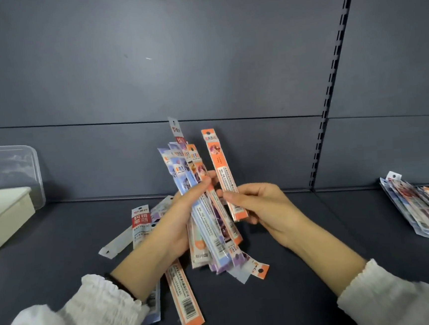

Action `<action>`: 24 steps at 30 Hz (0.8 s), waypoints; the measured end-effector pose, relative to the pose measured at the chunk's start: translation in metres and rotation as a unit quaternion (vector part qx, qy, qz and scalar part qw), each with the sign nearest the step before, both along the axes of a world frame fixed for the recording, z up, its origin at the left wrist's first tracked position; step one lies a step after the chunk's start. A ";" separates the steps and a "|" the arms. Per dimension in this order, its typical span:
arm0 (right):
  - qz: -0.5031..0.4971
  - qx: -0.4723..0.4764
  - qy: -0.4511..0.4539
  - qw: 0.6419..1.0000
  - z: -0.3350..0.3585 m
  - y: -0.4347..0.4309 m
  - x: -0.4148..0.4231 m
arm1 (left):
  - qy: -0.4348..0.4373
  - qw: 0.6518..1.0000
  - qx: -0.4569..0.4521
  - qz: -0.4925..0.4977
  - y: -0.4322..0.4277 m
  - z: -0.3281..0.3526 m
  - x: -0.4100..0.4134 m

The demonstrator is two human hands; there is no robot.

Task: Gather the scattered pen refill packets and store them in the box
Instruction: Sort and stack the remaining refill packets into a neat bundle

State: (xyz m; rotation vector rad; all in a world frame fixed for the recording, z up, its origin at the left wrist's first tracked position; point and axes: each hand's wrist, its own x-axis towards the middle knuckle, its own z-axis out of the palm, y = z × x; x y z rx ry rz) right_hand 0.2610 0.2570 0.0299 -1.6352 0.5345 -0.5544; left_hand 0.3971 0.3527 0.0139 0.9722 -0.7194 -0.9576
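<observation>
Pen refill packets are partly gathered, and none that we can see has reached the box yet. Our left hand (173,228) is closed around a fanned bundle of packets (201,205), held up above the dark surface (308,270), with the thumb pressing across the front of the bundle. Our right hand (259,207) pinches a single orange packet (223,177) between thumb and forefinger, upright and just beside the bundle, so we judge that we are adding it to the stack.

Plenty is left. On the surface under and beside the left hand lie more loose packets: a red-labelled packet (140,225), a white packet (118,244) lying at a slant, an orange packet with a barcode (185,299) near our left sleeve (97,315), and a few more half hidden by the wrist. Well apart on the right edge of the surface sits another pile of packets (425,208), roughly aligned but untouched by either hand.

The box (3,217) stands at the far left, white, against the back panel, with what looks like a clear plastic lid or container (9,170) behind it. We cannot tell from here whether it already holds anything.

So we reckon the work is somewhere in its first half: one handful collected, the near scatter still to pick up, the right-hand pile to fetch, and everything still to be carried across to the box.
</observation>
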 end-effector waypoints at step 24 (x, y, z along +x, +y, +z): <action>0.104 -0.007 0.088 0.991 -0.009 0.013 0.006 | 0.188 0.975 -0.105 0.062 0.007 0.005 0.039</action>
